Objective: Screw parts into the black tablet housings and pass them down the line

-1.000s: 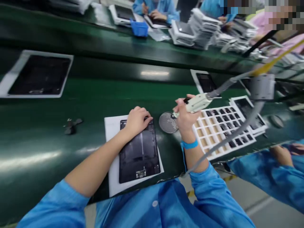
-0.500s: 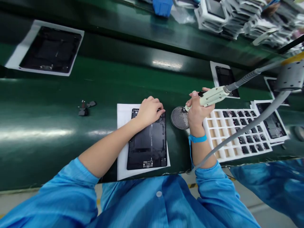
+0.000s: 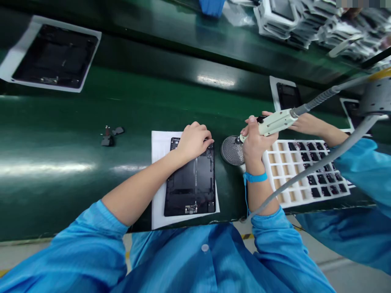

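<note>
A black tablet housing (image 3: 186, 183) lies on a white sheet (image 3: 159, 203) in front of me, its inner side up. My left hand (image 3: 195, 140) is curled over its top edge, thumb toward the right corner; the fingertips are partly hidden. In my right hand (image 3: 256, 140) is a pale green electric screwdriver (image 3: 279, 122), its tip end pointing left and down at a round, perforated metal dish (image 3: 232, 150). Whether the tip touches the dish I cannot tell. A blue wrist strap (image 3: 256, 177) circles my right wrist.
Beside my right forearm sits a white compartment tray (image 3: 301, 195) of small black parts. A co-worker's arm (image 3: 320, 126) reaches over it; a grey cable (image 3: 320, 162) crosses in front. Loose black parts (image 3: 107, 138) and another housing (image 3: 56, 55) lie left. Stacked housings (image 3: 277, 20) stand behind.
A co-worker's arm has come in from the right, over the tray and behind the screwdriver. My hands stay nearly in place; the view has shifted slightly.
</note>
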Demonstrator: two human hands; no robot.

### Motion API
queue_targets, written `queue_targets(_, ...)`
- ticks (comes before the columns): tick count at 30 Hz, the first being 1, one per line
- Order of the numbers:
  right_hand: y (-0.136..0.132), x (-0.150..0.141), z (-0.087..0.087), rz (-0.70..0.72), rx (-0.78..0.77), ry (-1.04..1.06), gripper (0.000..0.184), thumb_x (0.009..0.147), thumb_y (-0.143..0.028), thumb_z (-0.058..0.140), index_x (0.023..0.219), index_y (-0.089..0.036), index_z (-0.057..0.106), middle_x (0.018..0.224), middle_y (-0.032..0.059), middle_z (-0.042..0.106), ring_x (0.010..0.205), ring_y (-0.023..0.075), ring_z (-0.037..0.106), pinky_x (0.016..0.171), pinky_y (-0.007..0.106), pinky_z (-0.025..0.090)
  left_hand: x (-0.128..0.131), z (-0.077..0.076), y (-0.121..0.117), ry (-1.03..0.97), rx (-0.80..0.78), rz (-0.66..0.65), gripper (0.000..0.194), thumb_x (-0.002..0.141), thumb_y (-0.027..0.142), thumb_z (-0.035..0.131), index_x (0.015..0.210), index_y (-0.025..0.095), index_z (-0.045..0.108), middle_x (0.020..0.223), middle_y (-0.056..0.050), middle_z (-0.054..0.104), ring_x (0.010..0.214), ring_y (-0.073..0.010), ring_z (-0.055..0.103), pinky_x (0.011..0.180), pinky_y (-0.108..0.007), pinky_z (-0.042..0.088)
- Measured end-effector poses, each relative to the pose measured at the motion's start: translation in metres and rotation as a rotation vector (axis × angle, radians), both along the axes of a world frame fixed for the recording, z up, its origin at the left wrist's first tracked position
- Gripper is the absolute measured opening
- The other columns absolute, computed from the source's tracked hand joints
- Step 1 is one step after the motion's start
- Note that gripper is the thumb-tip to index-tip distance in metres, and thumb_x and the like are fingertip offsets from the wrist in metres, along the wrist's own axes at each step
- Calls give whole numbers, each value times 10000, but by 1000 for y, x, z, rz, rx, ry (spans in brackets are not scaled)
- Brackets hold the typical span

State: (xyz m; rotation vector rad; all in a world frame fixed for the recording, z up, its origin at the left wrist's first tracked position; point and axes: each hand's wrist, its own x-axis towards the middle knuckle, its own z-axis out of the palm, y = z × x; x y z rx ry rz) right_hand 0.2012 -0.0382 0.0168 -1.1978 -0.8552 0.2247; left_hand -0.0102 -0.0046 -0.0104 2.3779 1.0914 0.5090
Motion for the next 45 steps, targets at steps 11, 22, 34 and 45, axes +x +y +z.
queue_targets(11,-2,-68,19,219,42,23,503,924,-572,900,1237,-280,637,888,-61,769,461,61,536,471,260,513,3,0,5,-16,-38,-27,141,1066,276,805,1023,193,910,1017,-111,802,1034,-307,638,874,-439,432)
queue_targets(22,-1,-81,2,237,-89,-40,557,957,-709,823,1270,-319,578,945,-33,704,495,83,533,519,334,592,7,0,2,-50,-56,-15,219,1056,177,679,1007,195,892,1030,-125,787,1061,-323,618,867,-454,415)
queue_targets(34,-4,-89,-3,318,-58,-10,561,928,-687,881,1249,-309,620,883,-54,680,507,79,557,503,284,544,6,3,3,-4,-58,-15,217,1052,163,661,1018,174,875,1053,-144,790,1059,-329,625,896,-451,462)
queue_targets(45,-17,-68,8,317,-10,32,552,918,-667,899,1235,-299,639,887,-56,755,495,78,580,493,268,552,-4,-7,13,-47,0,-30,176,1039,285,755,936,229,886,963,-98,818,971,-293,662,903,-432,491)
